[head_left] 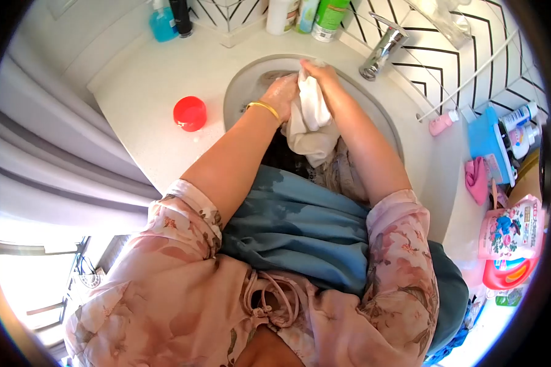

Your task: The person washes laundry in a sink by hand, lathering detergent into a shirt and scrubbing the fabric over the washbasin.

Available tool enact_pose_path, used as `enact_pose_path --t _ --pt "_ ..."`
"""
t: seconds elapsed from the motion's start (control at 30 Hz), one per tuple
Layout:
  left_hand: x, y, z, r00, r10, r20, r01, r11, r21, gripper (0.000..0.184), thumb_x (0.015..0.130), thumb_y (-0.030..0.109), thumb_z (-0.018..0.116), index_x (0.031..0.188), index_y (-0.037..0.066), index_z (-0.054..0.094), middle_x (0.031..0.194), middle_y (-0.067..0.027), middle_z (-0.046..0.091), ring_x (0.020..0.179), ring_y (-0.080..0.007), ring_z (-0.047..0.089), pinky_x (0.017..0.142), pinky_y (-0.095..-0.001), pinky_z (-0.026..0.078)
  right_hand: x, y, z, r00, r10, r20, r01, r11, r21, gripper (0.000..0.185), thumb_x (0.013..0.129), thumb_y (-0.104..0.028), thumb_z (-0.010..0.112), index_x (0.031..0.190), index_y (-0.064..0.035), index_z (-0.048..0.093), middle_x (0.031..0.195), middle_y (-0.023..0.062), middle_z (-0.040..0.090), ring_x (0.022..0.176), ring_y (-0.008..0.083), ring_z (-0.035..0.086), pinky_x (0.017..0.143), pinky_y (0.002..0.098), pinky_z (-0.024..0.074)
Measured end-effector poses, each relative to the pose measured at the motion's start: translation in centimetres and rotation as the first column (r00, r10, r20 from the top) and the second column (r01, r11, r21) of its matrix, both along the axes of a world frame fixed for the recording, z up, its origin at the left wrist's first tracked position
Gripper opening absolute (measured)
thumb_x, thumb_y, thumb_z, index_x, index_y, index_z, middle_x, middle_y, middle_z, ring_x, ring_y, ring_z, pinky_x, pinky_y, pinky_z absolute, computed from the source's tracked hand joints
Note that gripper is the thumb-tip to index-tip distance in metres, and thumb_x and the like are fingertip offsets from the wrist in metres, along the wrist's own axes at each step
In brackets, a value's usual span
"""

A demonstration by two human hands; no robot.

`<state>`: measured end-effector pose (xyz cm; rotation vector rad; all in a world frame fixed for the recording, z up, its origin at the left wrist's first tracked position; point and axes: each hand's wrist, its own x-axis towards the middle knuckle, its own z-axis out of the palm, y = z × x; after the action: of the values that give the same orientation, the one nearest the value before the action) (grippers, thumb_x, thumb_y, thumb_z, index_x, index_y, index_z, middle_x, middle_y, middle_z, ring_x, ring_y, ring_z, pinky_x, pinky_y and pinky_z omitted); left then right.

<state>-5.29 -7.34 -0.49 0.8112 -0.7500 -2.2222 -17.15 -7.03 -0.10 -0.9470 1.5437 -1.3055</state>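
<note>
Over the round sink (232, 92), my left hand (280, 95) is closed on the left side of a bunched white cloth (312, 110). My right hand (322, 72) grips the same cloth from the right, close beside the left one. The cloth hangs down from between both hands into the basin. Beneath it lies more wet, greyish-beige fabric (340, 171), with dark water showing at the left of it. Both hands look wet. A yellow bangle (264, 109) circles my left wrist.
A red cup (190, 114) stands on the counter left of the sink. The chrome faucet (384, 52) rises at the back right. Bottles (283, 15) line the back wall. At the right are a blue basket (490, 144), a pink cloth (476, 181) and a detergent pouch (513, 229).
</note>
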Motion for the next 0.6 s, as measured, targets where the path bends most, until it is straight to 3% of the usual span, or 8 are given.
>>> enact_pose_path --t 0.1,0.13,0.2,0.3,0.37,0.43,0.5,0.6 --pt "-0.8 -5.0 -6.2 0.991 0.026 0.135 -0.029 0.999 0.022 0.034 0.085 0.025 0.046 0.107 0.0 0.05 0.099 -0.0126 0.056 0.085 -0.0238 0.057 0.073 -0.0424 0.047 -2.3 0.5 -2.4 0.907 -0.026 0.421 -0.05 0.984 0.169 0.052 0.078 -0.041 0.057 0.102 0.0049 0.052 0.09 0.0176 0.061 0.075 0.0288 0.06 0.063 0.0356 0.0479" --pt "-0.5 -5.6 -7.9 0.969 0.1 0.224 -0.064 0.984 -0.166 0.035 0.085 0.027 0.046 0.11 0.002 0.049 0.103 -0.0129 0.054 0.089 -0.0236 0.056 0.073 -0.0423 0.047 -2.6 0.0 -6.5 1.0 -0.007 0.01 0.006 0.997 0.076 0.052 0.079 -0.04 0.056 0.104 0.005 0.051 0.091 0.0181 0.061 0.076 0.0293 0.059 0.066 0.0357 0.0477" --pt "0.0 -6.0 -10.2 0.912 0.231 0.34 -0.063 0.896 -0.439 0.039 0.085 0.03 0.046 0.114 0.005 0.046 0.112 -0.0136 0.049 0.095 -0.0238 0.053 0.074 -0.0423 0.045 -1.6 0.1 -12.9 0.669 -0.08 -0.739 -0.019 0.992 -0.125 0.052 0.08 -0.038 0.055 0.109 0.0053 0.048 0.094 0.0192 0.06 0.08 0.0302 0.058 0.072 0.0358 0.0472" --pt "0.2 -6.0 -11.3 0.858 0.279 0.431 0.009 0.83 -0.557 0.046 0.084 0.036 0.046 0.12 0.008 0.042 0.121 -0.0142 0.043 0.103 -0.026 0.049 0.081 -0.0431 0.042 -2.0 0.3 -11.7 0.623 0.348 -0.7 -0.187 0.936 0.299 0.045 0.08 -0.03 0.053 0.107 0.0058 0.05 0.098 0.0212 0.058 0.084 0.03 0.058 0.075 0.0368 0.0455" --pt "0.3 -4.9 -8.1 0.914 0.214 0.345 -0.089 0.935 -0.343 0.051 0.084 0.04 0.044 0.124 0.008 0.038 0.124 -0.014 0.041 0.107 -0.0267 0.046 0.086 -0.0433 0.039 -3.4 -4.2 -13.9 0.435 0.54 -0.721 -0.266 0.842 0.47 0.04 0.078 -0.025 0.054 0.105 0.0047 0.053 0.101 0.0232 0.056 0.089 0.0324 0.057 0.077 0.0375 0.0445" --pt "1.1 -1.9 -2.0 0.975 0.174 0.141 -0.186 0.98 0.075 0.052 0.085 0.04 0.042 0.124 0.007 0.037 0.124 -0.0132 0.041 0.108 -0.0267 0.044 0.089 -0.0424 0.037 -3.1 -5.4 -13.2 0.668 0.42 -0.615 -0.211 0.899 0.385 0.036 0.078 -0.023 0.054 0.104 0.0025 0.055 0.101 0.0233 0.056 0.089 0.0319 0.056 0.076 0.038 0.0442" --pt "0.9 -2.3 -1.7 0.976 0.206 0.066 -0.215 0.955 0.202 0.048 0.086 0.04 0.039 0.12 0.006 0.04 0.121 -0.0121 0.044 0.108 -0.0273 0.044 0.091 -0.0403 0.036 0.7 -1.6 -5.5 0.995 -0.087 -0.058 0.096 0.98 0.177 0.032 0.08 -0.024 0.053 0.102 -0.0001 0.057 0.095 0.021 0.058 0.085 0.0274 0.057 0.073 0.0382 0.0446" --pt "1.1 -1.9 -2.0 0.962 0.159 -0.222 -0.081 0.942 0.325 0.052 0.087 0.041 0.038 0.124 0.006 0.033 0.125 -0.0128 0.04 0.112 -0.0254 0.041 0.092 -0.04 0.035 5.2 3.9 -0.1 0.926 -0.079 -0.369 -0.053 0.941 -0.334 0.029 0.072 -0.021 0.062 0.095 -0.0034 0.06 0.091 0.0221 0.057 0.083 0.0348 0.056 0.074 0.037 0.0441"
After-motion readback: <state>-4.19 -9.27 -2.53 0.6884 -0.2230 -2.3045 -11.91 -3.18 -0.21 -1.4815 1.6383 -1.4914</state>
